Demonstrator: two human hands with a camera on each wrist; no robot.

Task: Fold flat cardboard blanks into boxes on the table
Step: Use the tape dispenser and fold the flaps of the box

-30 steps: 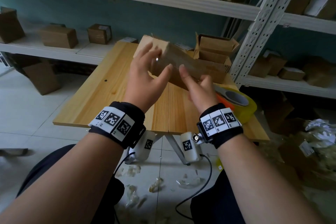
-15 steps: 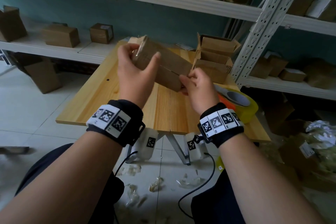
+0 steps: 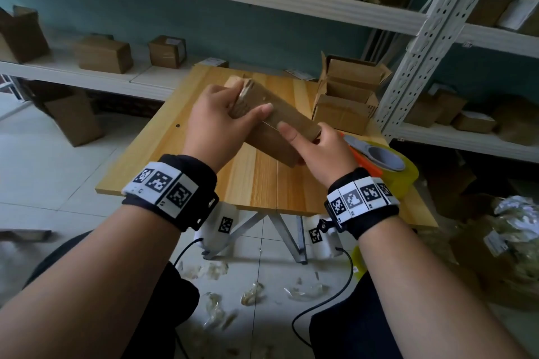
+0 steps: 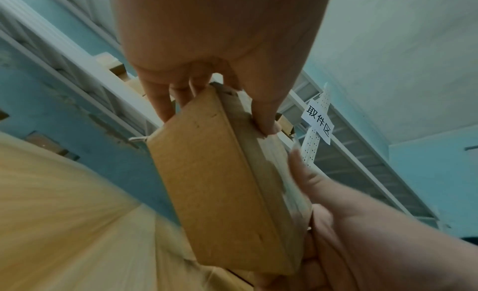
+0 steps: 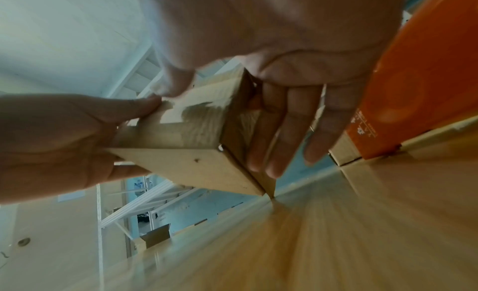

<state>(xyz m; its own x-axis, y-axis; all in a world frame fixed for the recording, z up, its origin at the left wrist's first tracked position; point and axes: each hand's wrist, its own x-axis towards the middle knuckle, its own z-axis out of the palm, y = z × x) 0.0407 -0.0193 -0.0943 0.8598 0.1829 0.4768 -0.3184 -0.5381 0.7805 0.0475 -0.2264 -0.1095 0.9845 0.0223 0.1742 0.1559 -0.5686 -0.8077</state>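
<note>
A brown cardboard box (image 3: 294, 117), folded into a long block, is held tilted above the wooden table (image 3: 163, 154). My left hand (image 3: 221, 122) grips its far end, thumb on the top face and fingers behind. My right hand (image 3: 318, 148) holds the near right end, thumb on top and fingers laid over the end flap. In the left wrist view the box (image 4: 220, 183) hangs from my left hand (image 4: 220, 39), with the right hand (image 4: 336, 213) at its lower end. In the right wrist view my right hand (image 5: 284, 50) covers the end of the box (image 5: 186, 131).
An orange tape dispenser with a yellow roll (image 3: 388, 160) lies at the table's right edge beside my right wrist. Stacked open boxes (image 3: 347, 96) stand at the back right. A white shelving post (image 3: 423, 38) rises just right of the table; shelves (image 3: 102, 79) behind hold more boxes.
The box has come lower and nearer. My left hand went from spread fingers to a firm grip on the far end; my right thumb moved onto the top face.
</note>
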